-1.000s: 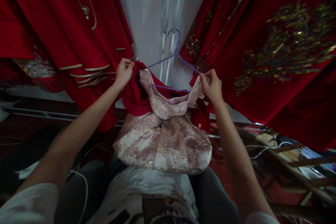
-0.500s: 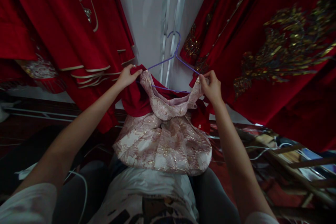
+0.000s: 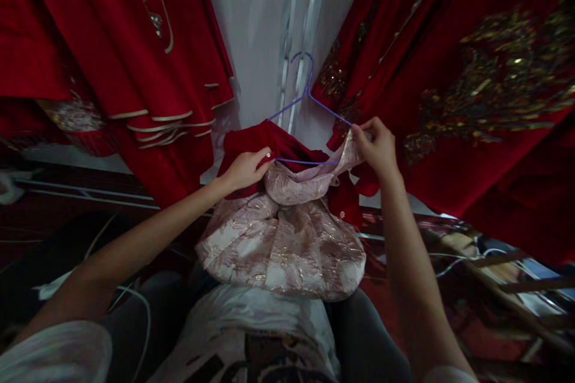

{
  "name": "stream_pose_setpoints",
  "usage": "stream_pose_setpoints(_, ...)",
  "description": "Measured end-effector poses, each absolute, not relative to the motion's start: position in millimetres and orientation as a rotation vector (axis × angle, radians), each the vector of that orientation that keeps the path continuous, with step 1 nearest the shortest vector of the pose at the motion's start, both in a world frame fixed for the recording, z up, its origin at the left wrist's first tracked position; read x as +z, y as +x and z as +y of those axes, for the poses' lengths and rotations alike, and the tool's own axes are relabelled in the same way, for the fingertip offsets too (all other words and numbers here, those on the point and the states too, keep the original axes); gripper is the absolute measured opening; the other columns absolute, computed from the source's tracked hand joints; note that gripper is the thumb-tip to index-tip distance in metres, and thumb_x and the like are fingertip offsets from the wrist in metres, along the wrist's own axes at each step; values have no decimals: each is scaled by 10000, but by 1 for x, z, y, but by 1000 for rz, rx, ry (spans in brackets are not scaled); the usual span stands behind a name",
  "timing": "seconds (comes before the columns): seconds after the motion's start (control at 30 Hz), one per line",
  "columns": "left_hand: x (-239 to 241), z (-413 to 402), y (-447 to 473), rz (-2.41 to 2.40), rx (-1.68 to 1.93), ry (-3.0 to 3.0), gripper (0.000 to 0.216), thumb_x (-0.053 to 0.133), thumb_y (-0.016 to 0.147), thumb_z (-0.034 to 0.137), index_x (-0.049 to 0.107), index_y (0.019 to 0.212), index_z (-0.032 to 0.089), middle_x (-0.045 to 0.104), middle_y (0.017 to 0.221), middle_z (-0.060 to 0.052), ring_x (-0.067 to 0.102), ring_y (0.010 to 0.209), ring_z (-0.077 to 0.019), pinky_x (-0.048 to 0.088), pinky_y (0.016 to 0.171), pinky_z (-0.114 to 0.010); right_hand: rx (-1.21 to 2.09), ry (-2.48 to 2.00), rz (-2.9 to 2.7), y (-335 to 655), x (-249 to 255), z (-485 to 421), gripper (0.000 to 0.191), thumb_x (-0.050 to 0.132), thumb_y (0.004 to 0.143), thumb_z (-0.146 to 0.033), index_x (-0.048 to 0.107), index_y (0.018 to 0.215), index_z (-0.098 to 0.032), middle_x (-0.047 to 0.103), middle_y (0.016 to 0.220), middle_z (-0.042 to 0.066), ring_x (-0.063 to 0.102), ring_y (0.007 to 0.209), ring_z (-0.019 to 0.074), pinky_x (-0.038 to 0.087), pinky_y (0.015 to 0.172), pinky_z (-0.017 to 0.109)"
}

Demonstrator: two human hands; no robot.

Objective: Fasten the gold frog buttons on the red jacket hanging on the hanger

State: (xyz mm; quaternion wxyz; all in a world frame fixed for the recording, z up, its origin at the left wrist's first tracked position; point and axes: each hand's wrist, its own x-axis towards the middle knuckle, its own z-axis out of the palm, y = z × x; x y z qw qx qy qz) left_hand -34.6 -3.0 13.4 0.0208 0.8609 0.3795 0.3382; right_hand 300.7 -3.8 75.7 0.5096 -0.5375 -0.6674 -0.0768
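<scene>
The left hand (image 3: 249, 169) has moved down and inward, bringing the left strap of the pink brocade dress (image 3: 291, 245) with it. Its fingertips pinch that strap; the right hand (image 3: 380, 146) pinches the opposite one beside the purple hanger (image 3: 308, 90). The skirt rests across the person's lap, behind it a red garment (image 3: 247, 137) on the hanger.

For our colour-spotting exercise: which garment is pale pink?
The shiny dress between the arms, its shoulder pinched by the right hand; the hanging garments around it are red.
</scene>
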Motion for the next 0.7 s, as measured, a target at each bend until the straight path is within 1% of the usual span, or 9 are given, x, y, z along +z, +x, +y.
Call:
stream_pose_setpoints(0.1, 8, -21, -47, 1191, 828, 2811, 227, 434, 933, 358, 577, 1013, 200, 626, 744, -31, 610, 671, -177, 453, 647, -280, -151, -1311, -1636, 300, 80, -5, 334, 551, 827, -530, 540, 761, -203, 589, 707, 31, 536, 642, 164, 400, 632, 284)
stream_pose_setpoints(0.2, 22, -18, -61, 1142, 871, 2906, 245, 464, 916, 386, 617, 968, 201, 625, 996, -88, 600, 942, -216, 487, 823, -363, -155, -1351, -1620, 295, 82, -6, 355, 541, 826, -543, 544, 736, -200, 595, 692, 33, 537, 636, 164, 390, 621, 275)
stream_pose_setpoints(0.23, 28, -14, -64, 1115, 929, 2934, 245, 501, 894, 399, 637, 937, 199, 587, 1129, -109, 551, 1079, -244, 458, 920, -414, -160, -1376, -1616, 294, 84, -5, 373, 529, 832, -550, 540, 708, -198, 587, 668, 29, 531, 622, 160, 383, 612, 271)
stream_pose_setpoints(0.3, 40, 0, -67, 1079, 1035, 2956, 245, 592, 830, 422, 672, 870, 193, 437, 1366, -117, 376, 1296, -304, 320, 1076, -513, -119, -1470, -1649, 296, 93, 2, 446, 496, 845, -574, 508, 610, -196, 533, 574, 13, 494, 562, 144, 362, 575, 264)
stream_pose_setpoints(0.37, 47, 17, -69, 1096, 1054, 2922, 253, 657, 771, 434, 692, 836, 193, 286, 1494, -82, 217, 1389, -345, 179, 1134, -568, 18, -1634, -1741, 301, 104, 15, 540, 480, 837, -618, 445, 499, -199, 440, 470, -5, 425, 481, 122, 336, 521, 264)
stream_pose_setpoints(0.43, 48, 35, -69, 1154, 1009, 2846, 259, 686, 742, 437, 701, 842, 198, 226, 1533, -55, 154, 1412, -364, 105, 1138, -599, 230, -1809, -1870, 306, 116, 34, 593, 522, 788, -664, 421, 430, -202, 402, 419, -7, 383, 429, 110, 328, 482, 271)
stream_pose_setpoints(0.5, 45, 51, -67, 1224, 951, 2750, 268, 698, 727, 435, 706, 865, 206, 225, 1538, -50, 151, 1416, -370, 86, 1129, -615, 477, -1858, -2049, 308, 125, 53, 575, 590, 730, -674, 499, 432, -191, 476, 434, 17, 431, 432, 128, 368, 479, 285)
stream_pose_setpoints(0.6, 38, 68, -63, 1282, 872, 2650, 278, 713, 704, 440, 715, 885, 229, 277, 1516, -40, 201, 1405, -349, 125, 1135, -575, 869, -1798, -2238, 298, 126, 74, 523, 618, 702, -678, 653, 557, -178, 626, 574, 70, 575, 545, 185, 462, 550, 310)
stream_pose_setpoints(0.7, 34, 76, -60, 1362, 853, 2616, 278, 728, 681, 454, 729, 875, 255, 337, 1476, -27, 255, 1378, -337, 169, 1136, -524, 1044, -1739, -2320, 275, 118, 80, 499, 603, 723, -671, 731, 725, -189, 691, 721, 92, 641, 673, 213, 507, 626, 328)
